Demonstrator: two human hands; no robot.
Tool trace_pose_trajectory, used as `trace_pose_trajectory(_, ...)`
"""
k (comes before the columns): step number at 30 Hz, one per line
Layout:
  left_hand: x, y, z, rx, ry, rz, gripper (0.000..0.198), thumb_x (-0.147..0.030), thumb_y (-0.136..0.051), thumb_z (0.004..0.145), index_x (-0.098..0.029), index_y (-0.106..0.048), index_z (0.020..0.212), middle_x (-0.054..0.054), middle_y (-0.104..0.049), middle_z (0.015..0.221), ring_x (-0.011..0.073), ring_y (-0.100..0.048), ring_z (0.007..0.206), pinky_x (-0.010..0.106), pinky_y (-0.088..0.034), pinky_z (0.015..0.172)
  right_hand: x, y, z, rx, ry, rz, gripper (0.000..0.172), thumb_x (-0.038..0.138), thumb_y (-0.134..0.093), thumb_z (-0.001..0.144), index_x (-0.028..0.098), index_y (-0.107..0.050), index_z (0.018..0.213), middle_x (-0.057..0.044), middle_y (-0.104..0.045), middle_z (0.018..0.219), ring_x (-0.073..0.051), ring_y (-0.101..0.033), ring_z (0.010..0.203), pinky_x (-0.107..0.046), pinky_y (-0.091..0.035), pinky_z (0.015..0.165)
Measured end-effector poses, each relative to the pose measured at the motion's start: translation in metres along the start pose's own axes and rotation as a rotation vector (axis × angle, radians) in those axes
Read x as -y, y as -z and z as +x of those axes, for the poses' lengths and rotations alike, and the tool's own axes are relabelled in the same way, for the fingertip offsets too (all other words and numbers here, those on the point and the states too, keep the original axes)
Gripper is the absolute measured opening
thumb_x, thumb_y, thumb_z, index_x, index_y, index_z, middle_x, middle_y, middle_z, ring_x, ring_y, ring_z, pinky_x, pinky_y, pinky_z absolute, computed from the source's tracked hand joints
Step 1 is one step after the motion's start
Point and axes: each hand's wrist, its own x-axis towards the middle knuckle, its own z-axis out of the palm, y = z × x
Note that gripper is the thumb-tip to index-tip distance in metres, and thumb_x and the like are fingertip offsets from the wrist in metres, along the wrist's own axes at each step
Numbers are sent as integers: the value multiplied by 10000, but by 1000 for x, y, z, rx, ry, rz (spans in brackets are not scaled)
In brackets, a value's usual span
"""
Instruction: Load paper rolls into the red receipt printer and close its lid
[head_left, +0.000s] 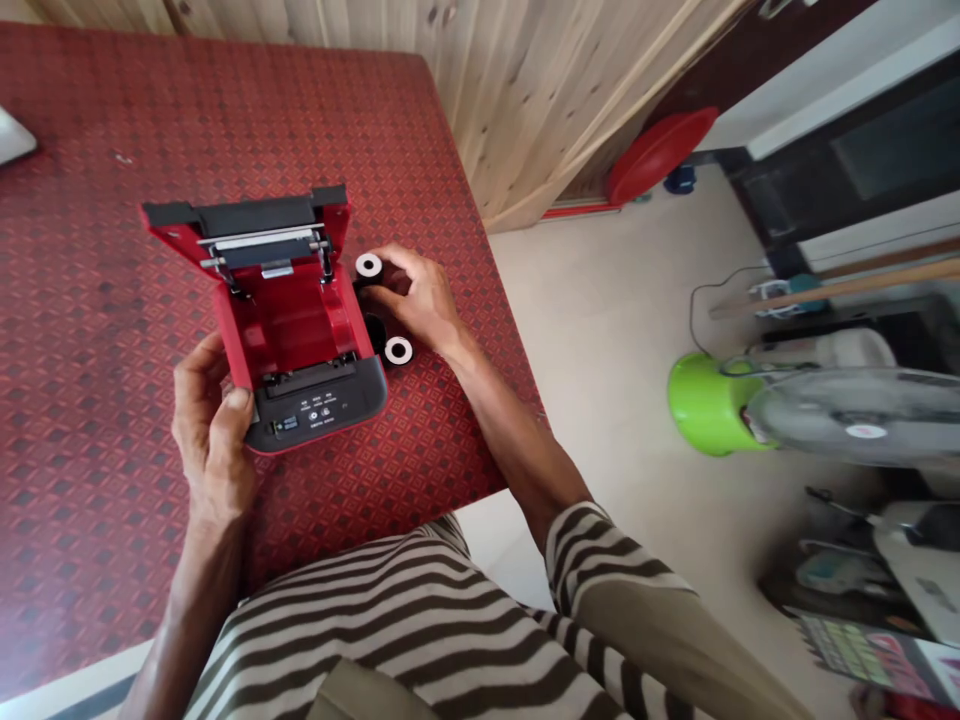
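Note:
A small red and black receipt printer (300, 325) rests on the table with its lid (259, 235) raised. Its red compartment shows no roll inside. My left hand (214, 430) grips the printer's left side, thumb on the near left corner and fingers along the outer wall. On the other side, my right hand (420, 300) pinches a black roll with a white ring-shaped end (369, 266), close against the printer's right wall. A second such roll (398, 350) lies just nearer to me, below my right wrist. Part of both rolls is hidden.
The red patterned table (97, 330) ends at a right edge beside the floor. A wooden panel wall (495, 90) stands behind it. A white object (13, 137) sits at the far left. On the floor are a green stool or bucket (697, 405) and a fan (862, 415).

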Motion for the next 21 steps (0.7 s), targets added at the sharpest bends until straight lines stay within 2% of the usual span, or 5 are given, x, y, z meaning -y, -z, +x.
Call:
trace_pose_trajectory(4,0,2,-1,16,18,-24,577,-442,-656,839,-225,-628,1373,101,-681,1356,310,-621,1260,477,-477,1091,43,46,-26,10,28,144,410,363,-688,901,222,-641,1283,-17,-717,1258,-190,-677,1104,-353,-560,949)
trace_pose_trajectory(9,-3,3,-3,15,45,7,553,-436,-656,867,-237,-618,1381,92,-679,1362,292,-621,1253,454,-497,1062,117,84,-51,274,110,119,329,313,-642,959,281,-661,1286,14,-730,1270,-196,-701,1061,-378,-558,939)
trace_pose_trajectory(13,-5,6,-4,47,29,12,524,-443,-646,900,-245,-609,1384,89,-684,1343,261,-638,1215,405,-528,1003,139,49,-43,360,336,-310,281,163,-648,957,161,-666,1237,-82,-710,1225,-231,-630,1189,-401,-502,1078)
trace_pose_trajectory(17,-5,8,-5,77,25,14,525,-470,-647,910,-251,-601,1384,96,-680,1344,272,-651,1188,448,-520,1031,146,8,-33,394,327,-641,305,79,-416,1025,108,-655,1213,-128,-694,1137,-264,-593,1195,-408,-510,1013)
trace_pose_trajectory(21,-7,9,-5,86,27,20,524,-480,-637,922,-251,-590,1391,100,-669,1372,276,-643,1210,472,-509,1060,152,-8,-25,429,292,-737,378,78,-318,1045,104,-660,1205,-149,-709,1120,-280,-613,1189,-399,-522,964)
